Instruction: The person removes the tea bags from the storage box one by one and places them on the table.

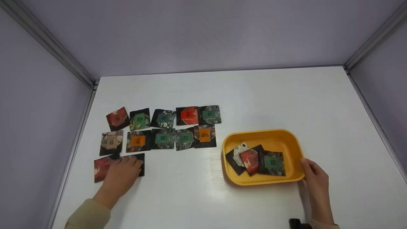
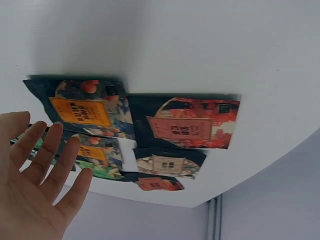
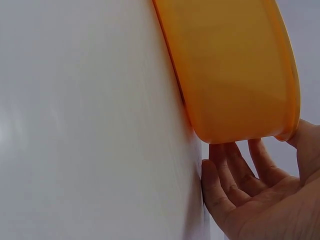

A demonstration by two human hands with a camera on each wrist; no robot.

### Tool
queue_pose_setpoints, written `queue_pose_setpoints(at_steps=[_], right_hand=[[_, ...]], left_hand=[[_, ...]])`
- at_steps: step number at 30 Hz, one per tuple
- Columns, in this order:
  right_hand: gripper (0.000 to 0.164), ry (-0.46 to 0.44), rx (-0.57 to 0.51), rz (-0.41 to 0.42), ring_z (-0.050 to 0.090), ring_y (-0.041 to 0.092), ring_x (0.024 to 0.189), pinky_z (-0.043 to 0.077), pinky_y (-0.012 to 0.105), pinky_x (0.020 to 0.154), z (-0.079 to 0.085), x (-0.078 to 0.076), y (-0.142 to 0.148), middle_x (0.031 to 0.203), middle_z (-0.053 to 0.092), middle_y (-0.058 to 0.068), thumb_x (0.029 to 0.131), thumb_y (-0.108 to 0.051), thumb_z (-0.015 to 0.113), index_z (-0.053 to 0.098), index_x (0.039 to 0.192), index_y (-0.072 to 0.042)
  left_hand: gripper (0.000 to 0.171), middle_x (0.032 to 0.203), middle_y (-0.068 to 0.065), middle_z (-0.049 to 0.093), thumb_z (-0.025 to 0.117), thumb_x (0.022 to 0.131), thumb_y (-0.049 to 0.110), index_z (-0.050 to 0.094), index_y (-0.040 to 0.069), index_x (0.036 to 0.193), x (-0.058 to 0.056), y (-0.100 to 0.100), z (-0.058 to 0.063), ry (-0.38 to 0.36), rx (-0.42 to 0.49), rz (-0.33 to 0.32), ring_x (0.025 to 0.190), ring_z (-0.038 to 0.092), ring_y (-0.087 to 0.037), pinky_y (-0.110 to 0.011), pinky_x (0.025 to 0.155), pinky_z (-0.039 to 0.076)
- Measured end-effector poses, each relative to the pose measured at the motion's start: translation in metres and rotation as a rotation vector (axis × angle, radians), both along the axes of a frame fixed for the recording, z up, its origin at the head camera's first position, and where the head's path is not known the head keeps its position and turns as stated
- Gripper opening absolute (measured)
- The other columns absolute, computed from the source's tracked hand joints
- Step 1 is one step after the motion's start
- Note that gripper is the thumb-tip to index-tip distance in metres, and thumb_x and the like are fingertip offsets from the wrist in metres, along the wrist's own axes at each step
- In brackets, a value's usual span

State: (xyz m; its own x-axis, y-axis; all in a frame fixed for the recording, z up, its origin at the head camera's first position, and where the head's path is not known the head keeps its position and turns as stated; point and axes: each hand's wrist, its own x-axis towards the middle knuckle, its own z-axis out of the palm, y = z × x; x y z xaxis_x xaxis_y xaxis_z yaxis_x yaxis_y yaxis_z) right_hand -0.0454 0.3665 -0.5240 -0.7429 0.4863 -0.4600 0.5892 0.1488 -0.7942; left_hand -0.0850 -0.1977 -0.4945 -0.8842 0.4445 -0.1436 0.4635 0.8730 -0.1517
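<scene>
My left hand (image 1: 122, 173) is over the front row of flat printed sachets at the left, its fingers spread and relaxed. It partly hides a dark sachet with an orange label (image 2: 82, 111); beside that one lies a red-labelled sachet (image 1: 101, 168). At the right, my right hand (image 1: 316, 178) holds the near right corner of a yellow plastic tray (image 1: 294, 144), thumb at the rim and fingers against the outer wall (image 3: 235, 100). Inside the tray lie a pale-printed sachet (image 1: 238, 156), a red one (image 1: 251, 160) and a green-labelled one (image 1: 272, 163), overlapping.
Two rows of sachets lie behind my left hand, among them a green-labelled one (image 1: 140, 119), a red-labelled one (image 1: 187, 115) and an orange-labelled one (image 1: 205, 136). The white table (image 1: 279, 98) meets panels at its back and sides. A small black object (image 1: 295, 223) shows by my right wrist.
</scene>
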Motion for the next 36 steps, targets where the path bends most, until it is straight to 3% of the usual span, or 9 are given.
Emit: queue_pose_setpoints(at_steps=[3,7,10,15,20,25,28,32,36], right_hand=[[0.080,-0.010,0.003,0.001,0.049,0.020,0.119,0.045,0.008,0.077,-0.001,-0.001,0.000,0.147,0.045,0.014,0.094,-0.063,0.049,0.044,0.148,-0.004],[0.083,-0.032,0.012,0.014,0.048,0.022,0.122,0.048,0.015,0.086,-0.001,-0.001,0.002,0.148,0.044,0.016,0.093,-0.065,0.047,0.042,0.149,-0.004],[0.085,-0.047,0.008,0.018,0.046,0.024,0.125,0.047,0.026,0.099,-0.001,0.000,0.002,0.151,0.041,0.017,0.093,-0.066,0.046,0.040,0.150,-0.004],[0.088,-0.046,-0.020,0.006,0.044,0.026,0.128,0.039,0.043,0.110,-0.001,0.000,0.001,0.152,0.040,0.016,0.091,-0.068,0.046,0.039,0.150,-0.004],[0.084,-0.039,0.003,-0.011,0.047,0.022,0.125,0.044,0.034,0.105,-0.002,0.001,-0.002,0.149,0.044,0.014,0.092,-0.067,0.047,0.043,0.149,-0.006],[0.081,-0.005,0.013,-0.021,0.048,0.021,0.121,0.048,0.015,0.087,-0.002,0.000,-0.002,0.147,0.046,0.014,0.092,-0.064,0.050,0.045,0.147,-0.004],[0.082,-0.015,0.001,-0.020,0.047,0.021,0.122,0.047,0.021,0.095,-0.003,0.000,-0.003,0.148,0.045,0.013,0.091,-0.065,0.050,0.045,0.147,-0.005],[0.086,-0.032,-0.014,-0.018,0.045,0.024,0.127,0.040,0.039,0.109,-0.002,-0.001,-0.003,0.150,0.042,0.014,0.091,-0.068,0.049,0.042,0.149,-0.005],[0.086,-0.023,-0.006,-0.013,0.044,0.025,0.127,0.038,0.042,0.110,0.000,0.000,-0.001,0.151,0.042,0.015,0.091,-0.068,0.047,0.041,0.149,-0.005]], left_hand=[[0.028,0.101,-0.015,0.067,0.079,0.085,0.014,0.069,0.005,0.109,-0.001,0.015,0.001,0.009,0.055,-0.023,0.096,0.065,-0.033,-0.051,0.088,0.054],[0.020,0.095,-0.008,0.068,0.077,0.086,0.017,0.071,0.010,0.105,-0.002,0.037,0.002,0.001,0.159,-0.088,0.087,0.065,-0.026,-0.043,0.080,0.057],[0.016,0.094,-0.004,0.069,0.076,0.088,0.015,0.073,0.013,0.104,-0.005,0.054,0.006,-0.032,0.199,-0.196,0.084,0.064,-0.022,-0.039,0.078,0.056],[0.022,0.099,0.000,0.069,0.075,0.088,0.010,0.073,0.016,0.108,-0.010,0.083,0.019,-0.114,0.221,-0.443,0.088,0.064,-0.017,-0.035,0.086,0.055],[0.025,0.103,0.004,0.070,0.074,0.089,0.011,0.073,0.019,0.113,-0.013,0.115,0.031,-0.143,0.175,-0.631,0.091,0.063,-0.013,-0.030,0.088,0.053],[0.021,0.104,0.005,0.069,0.071,0.093,0.015,0.071,0.021,0.113,-0.018,0.146,0.046,-0.094,0.104,-0.774,0.093,0.062,-0.012,-0.026,0.089,0.051],[0.017,0.103,0.005,0.068,0.068,0.095,0.018,0.068,0.020,0.112,-0.023,0.163,0.057,-0.037,0.038,-0.853,0.092,0.061,-0.012,-0.025,0.088,0.050],[0.018,0.109,0.006,0.068,0.066,0.097,0.021,0.065,0.020,0.115,-0.030,0.187,0.070,0.022,-0.031,-0.925,0.097,0.061,-0.011,-0.025,0.090,0.049],[0.019,0.114,0.006,0.067,0.064,0.098,0.024,0.065,0.020,0.117,-0.040,0.214,0.076,0.091,-0.075,-0.983,0.101,0.060,-0.012,-0.026,0.091,0.049]])
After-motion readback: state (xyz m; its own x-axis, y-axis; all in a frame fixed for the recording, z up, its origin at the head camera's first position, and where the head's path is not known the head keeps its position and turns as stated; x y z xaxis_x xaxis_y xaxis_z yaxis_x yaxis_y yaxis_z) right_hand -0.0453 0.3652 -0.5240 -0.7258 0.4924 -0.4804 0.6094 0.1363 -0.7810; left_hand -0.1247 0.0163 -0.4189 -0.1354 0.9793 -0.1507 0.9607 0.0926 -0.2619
